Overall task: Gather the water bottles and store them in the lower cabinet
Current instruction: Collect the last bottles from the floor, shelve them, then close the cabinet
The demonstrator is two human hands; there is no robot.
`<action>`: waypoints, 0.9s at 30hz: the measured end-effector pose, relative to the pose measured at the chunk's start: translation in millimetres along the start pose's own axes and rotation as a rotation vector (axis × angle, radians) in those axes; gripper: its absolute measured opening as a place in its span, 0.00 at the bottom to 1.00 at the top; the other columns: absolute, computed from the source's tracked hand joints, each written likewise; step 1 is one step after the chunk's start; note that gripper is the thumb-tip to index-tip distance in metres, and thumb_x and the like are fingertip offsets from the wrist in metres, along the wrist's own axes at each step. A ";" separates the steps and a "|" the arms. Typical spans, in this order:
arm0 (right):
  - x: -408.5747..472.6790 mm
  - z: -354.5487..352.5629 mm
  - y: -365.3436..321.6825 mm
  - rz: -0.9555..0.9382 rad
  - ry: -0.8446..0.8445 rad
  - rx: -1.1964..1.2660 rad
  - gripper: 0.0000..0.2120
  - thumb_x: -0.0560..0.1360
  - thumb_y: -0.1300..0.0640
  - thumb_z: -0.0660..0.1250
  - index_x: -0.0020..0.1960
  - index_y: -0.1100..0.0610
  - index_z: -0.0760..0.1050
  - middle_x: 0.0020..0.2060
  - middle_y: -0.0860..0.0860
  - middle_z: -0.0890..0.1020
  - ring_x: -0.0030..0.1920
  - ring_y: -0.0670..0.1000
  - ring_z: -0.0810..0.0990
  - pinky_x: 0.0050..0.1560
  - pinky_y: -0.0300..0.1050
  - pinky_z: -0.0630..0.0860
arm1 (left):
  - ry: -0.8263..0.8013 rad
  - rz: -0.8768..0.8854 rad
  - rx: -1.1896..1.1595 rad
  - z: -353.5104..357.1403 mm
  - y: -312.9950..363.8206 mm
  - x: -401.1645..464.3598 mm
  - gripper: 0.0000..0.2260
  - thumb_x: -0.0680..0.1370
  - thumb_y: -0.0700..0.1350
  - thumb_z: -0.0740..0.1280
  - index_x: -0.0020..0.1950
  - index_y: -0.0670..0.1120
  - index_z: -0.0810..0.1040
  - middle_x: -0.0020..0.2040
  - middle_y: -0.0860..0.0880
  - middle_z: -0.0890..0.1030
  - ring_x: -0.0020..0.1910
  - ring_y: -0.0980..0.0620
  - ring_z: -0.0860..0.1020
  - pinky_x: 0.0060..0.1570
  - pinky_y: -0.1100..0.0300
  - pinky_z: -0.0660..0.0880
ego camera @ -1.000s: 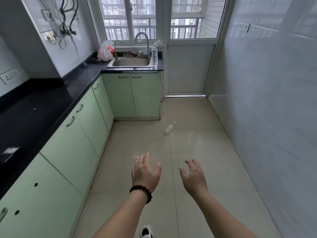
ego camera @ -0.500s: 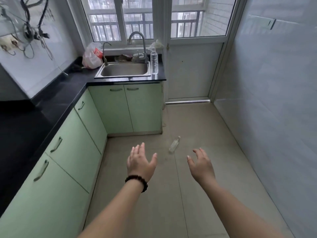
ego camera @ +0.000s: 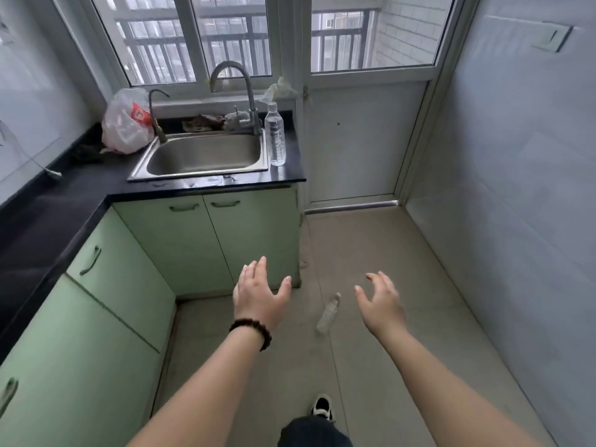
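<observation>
Under the sink the lower cabinet [ego camera: 206,243] has both doors closed, so I judge nothing is stored yet. One water bottle [ego camera: 275,137] stands upright on the table beside the sink [ego camera: 200,171]; a smaller bottle [ego camera: 328,313] lies on the floor. My left hand [ego camera: 258,295] and right hand [ego camera: 380,301] hover spread and empty, the floor bottle showing between them.

Both hands [ego camera: 317,301] out front, fingers spread, empty

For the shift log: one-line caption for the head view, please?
Both open hands, left and right, reach toward the floor bottle; another bottle stands beside the sink.
</observation>
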State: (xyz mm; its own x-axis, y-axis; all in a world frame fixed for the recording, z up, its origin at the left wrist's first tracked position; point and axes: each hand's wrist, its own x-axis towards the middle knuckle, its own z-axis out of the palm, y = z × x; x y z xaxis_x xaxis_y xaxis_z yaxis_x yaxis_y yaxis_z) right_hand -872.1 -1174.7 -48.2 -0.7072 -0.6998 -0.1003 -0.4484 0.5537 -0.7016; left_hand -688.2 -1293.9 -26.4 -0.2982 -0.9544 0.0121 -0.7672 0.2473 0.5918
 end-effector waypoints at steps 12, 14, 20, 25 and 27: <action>237.8 15.3 -85.6 -0.007 -0.019 -0.006 0.24 0.79 0.49 0.60 0.72 0.56 0.65 0.75 0.54 0.60 0.76 0.52 0.55 0.73 0.46 0.55 | 0.020 0.006 -0.054 18.6 60.6 251.7 0.32 0.78 0.57 0.64 0.77 0.45 0.60 0.76 0.46 0.63 0.77 0.49 0.56 0.75 0.51 0.55; 263.1 22.6 -94.7 -0.007 -0.012 -0.014 0.23 0.79 0.50 0.60 0.72 0.56 0.65 0.75 0.55 0.61 0.76 0.52 0.55 0.73 0.45 0.55 | 0.029 0.003 -0.099 21.2 64.9 286.4 0.32 0.77 0.57 0.65 0.77 0.45 0.60 0.76 0.45 0.63 0.76 0.48 0.58 0.74 0.49 0.56; 331.1 47.1 -119.3 0.074 0.046 0.022 0.23 0.79 0.50 0.60 0.72 0.56 0.66 0.75 0.53 0.61 0.76 0.51 0.56 0.72 0.46 0.56 | 0.015 0.052 -0.284 23.8 68.0 399.2 0.33 0.76 0.54 0.68 0.77 0.45 0.60 0.76 0.47 0.64 0.75 0.50 0.60 0.74 0.55 0.57; 375.8 71.0 -145.8 0.183 0.125 0.057 0.22 0.79 0.51 0.62 0.71 0.57 0.67 0.74 0.54 0.63 0.75 0.52 0.59 0.72 0.47 0.58 | -0.004 0.041 -0.437 21.5 66.8 491.9 0.40 0.74 0.52 0.73 0.78 0.45 0.54 0.77 0.46 0.60 0.75 0.50 0.59 0.71 0.61 0.56; 388.9 77.3 -154.8 0.206 0.148 0.063 0.22 0.79 0.52 0.62 0.71 0.57 0.68 0.74 0.55 0.63 0.75 0.52 0.60 0.72 0.46 0.58 | -0.019 0.034 -0.483 24.8 66.9 522.0 0.44 0.72 0.52 0.75 0.79 0.46 0.52 0.77 0.46 0.59 0.76 0.50 0.59 0.73 0.58 0.56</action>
State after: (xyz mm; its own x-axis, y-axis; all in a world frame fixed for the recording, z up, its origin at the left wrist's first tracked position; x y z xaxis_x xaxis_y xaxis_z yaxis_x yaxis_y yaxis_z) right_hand -1035.6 -1567.5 -33.1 -0.8542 -0.4994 -0.1444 -0.2555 0.6452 -0.7200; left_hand -909.2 -1771.5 -0.4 -0.3327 -0.9427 0.0261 -0.4067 0.1685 0.8979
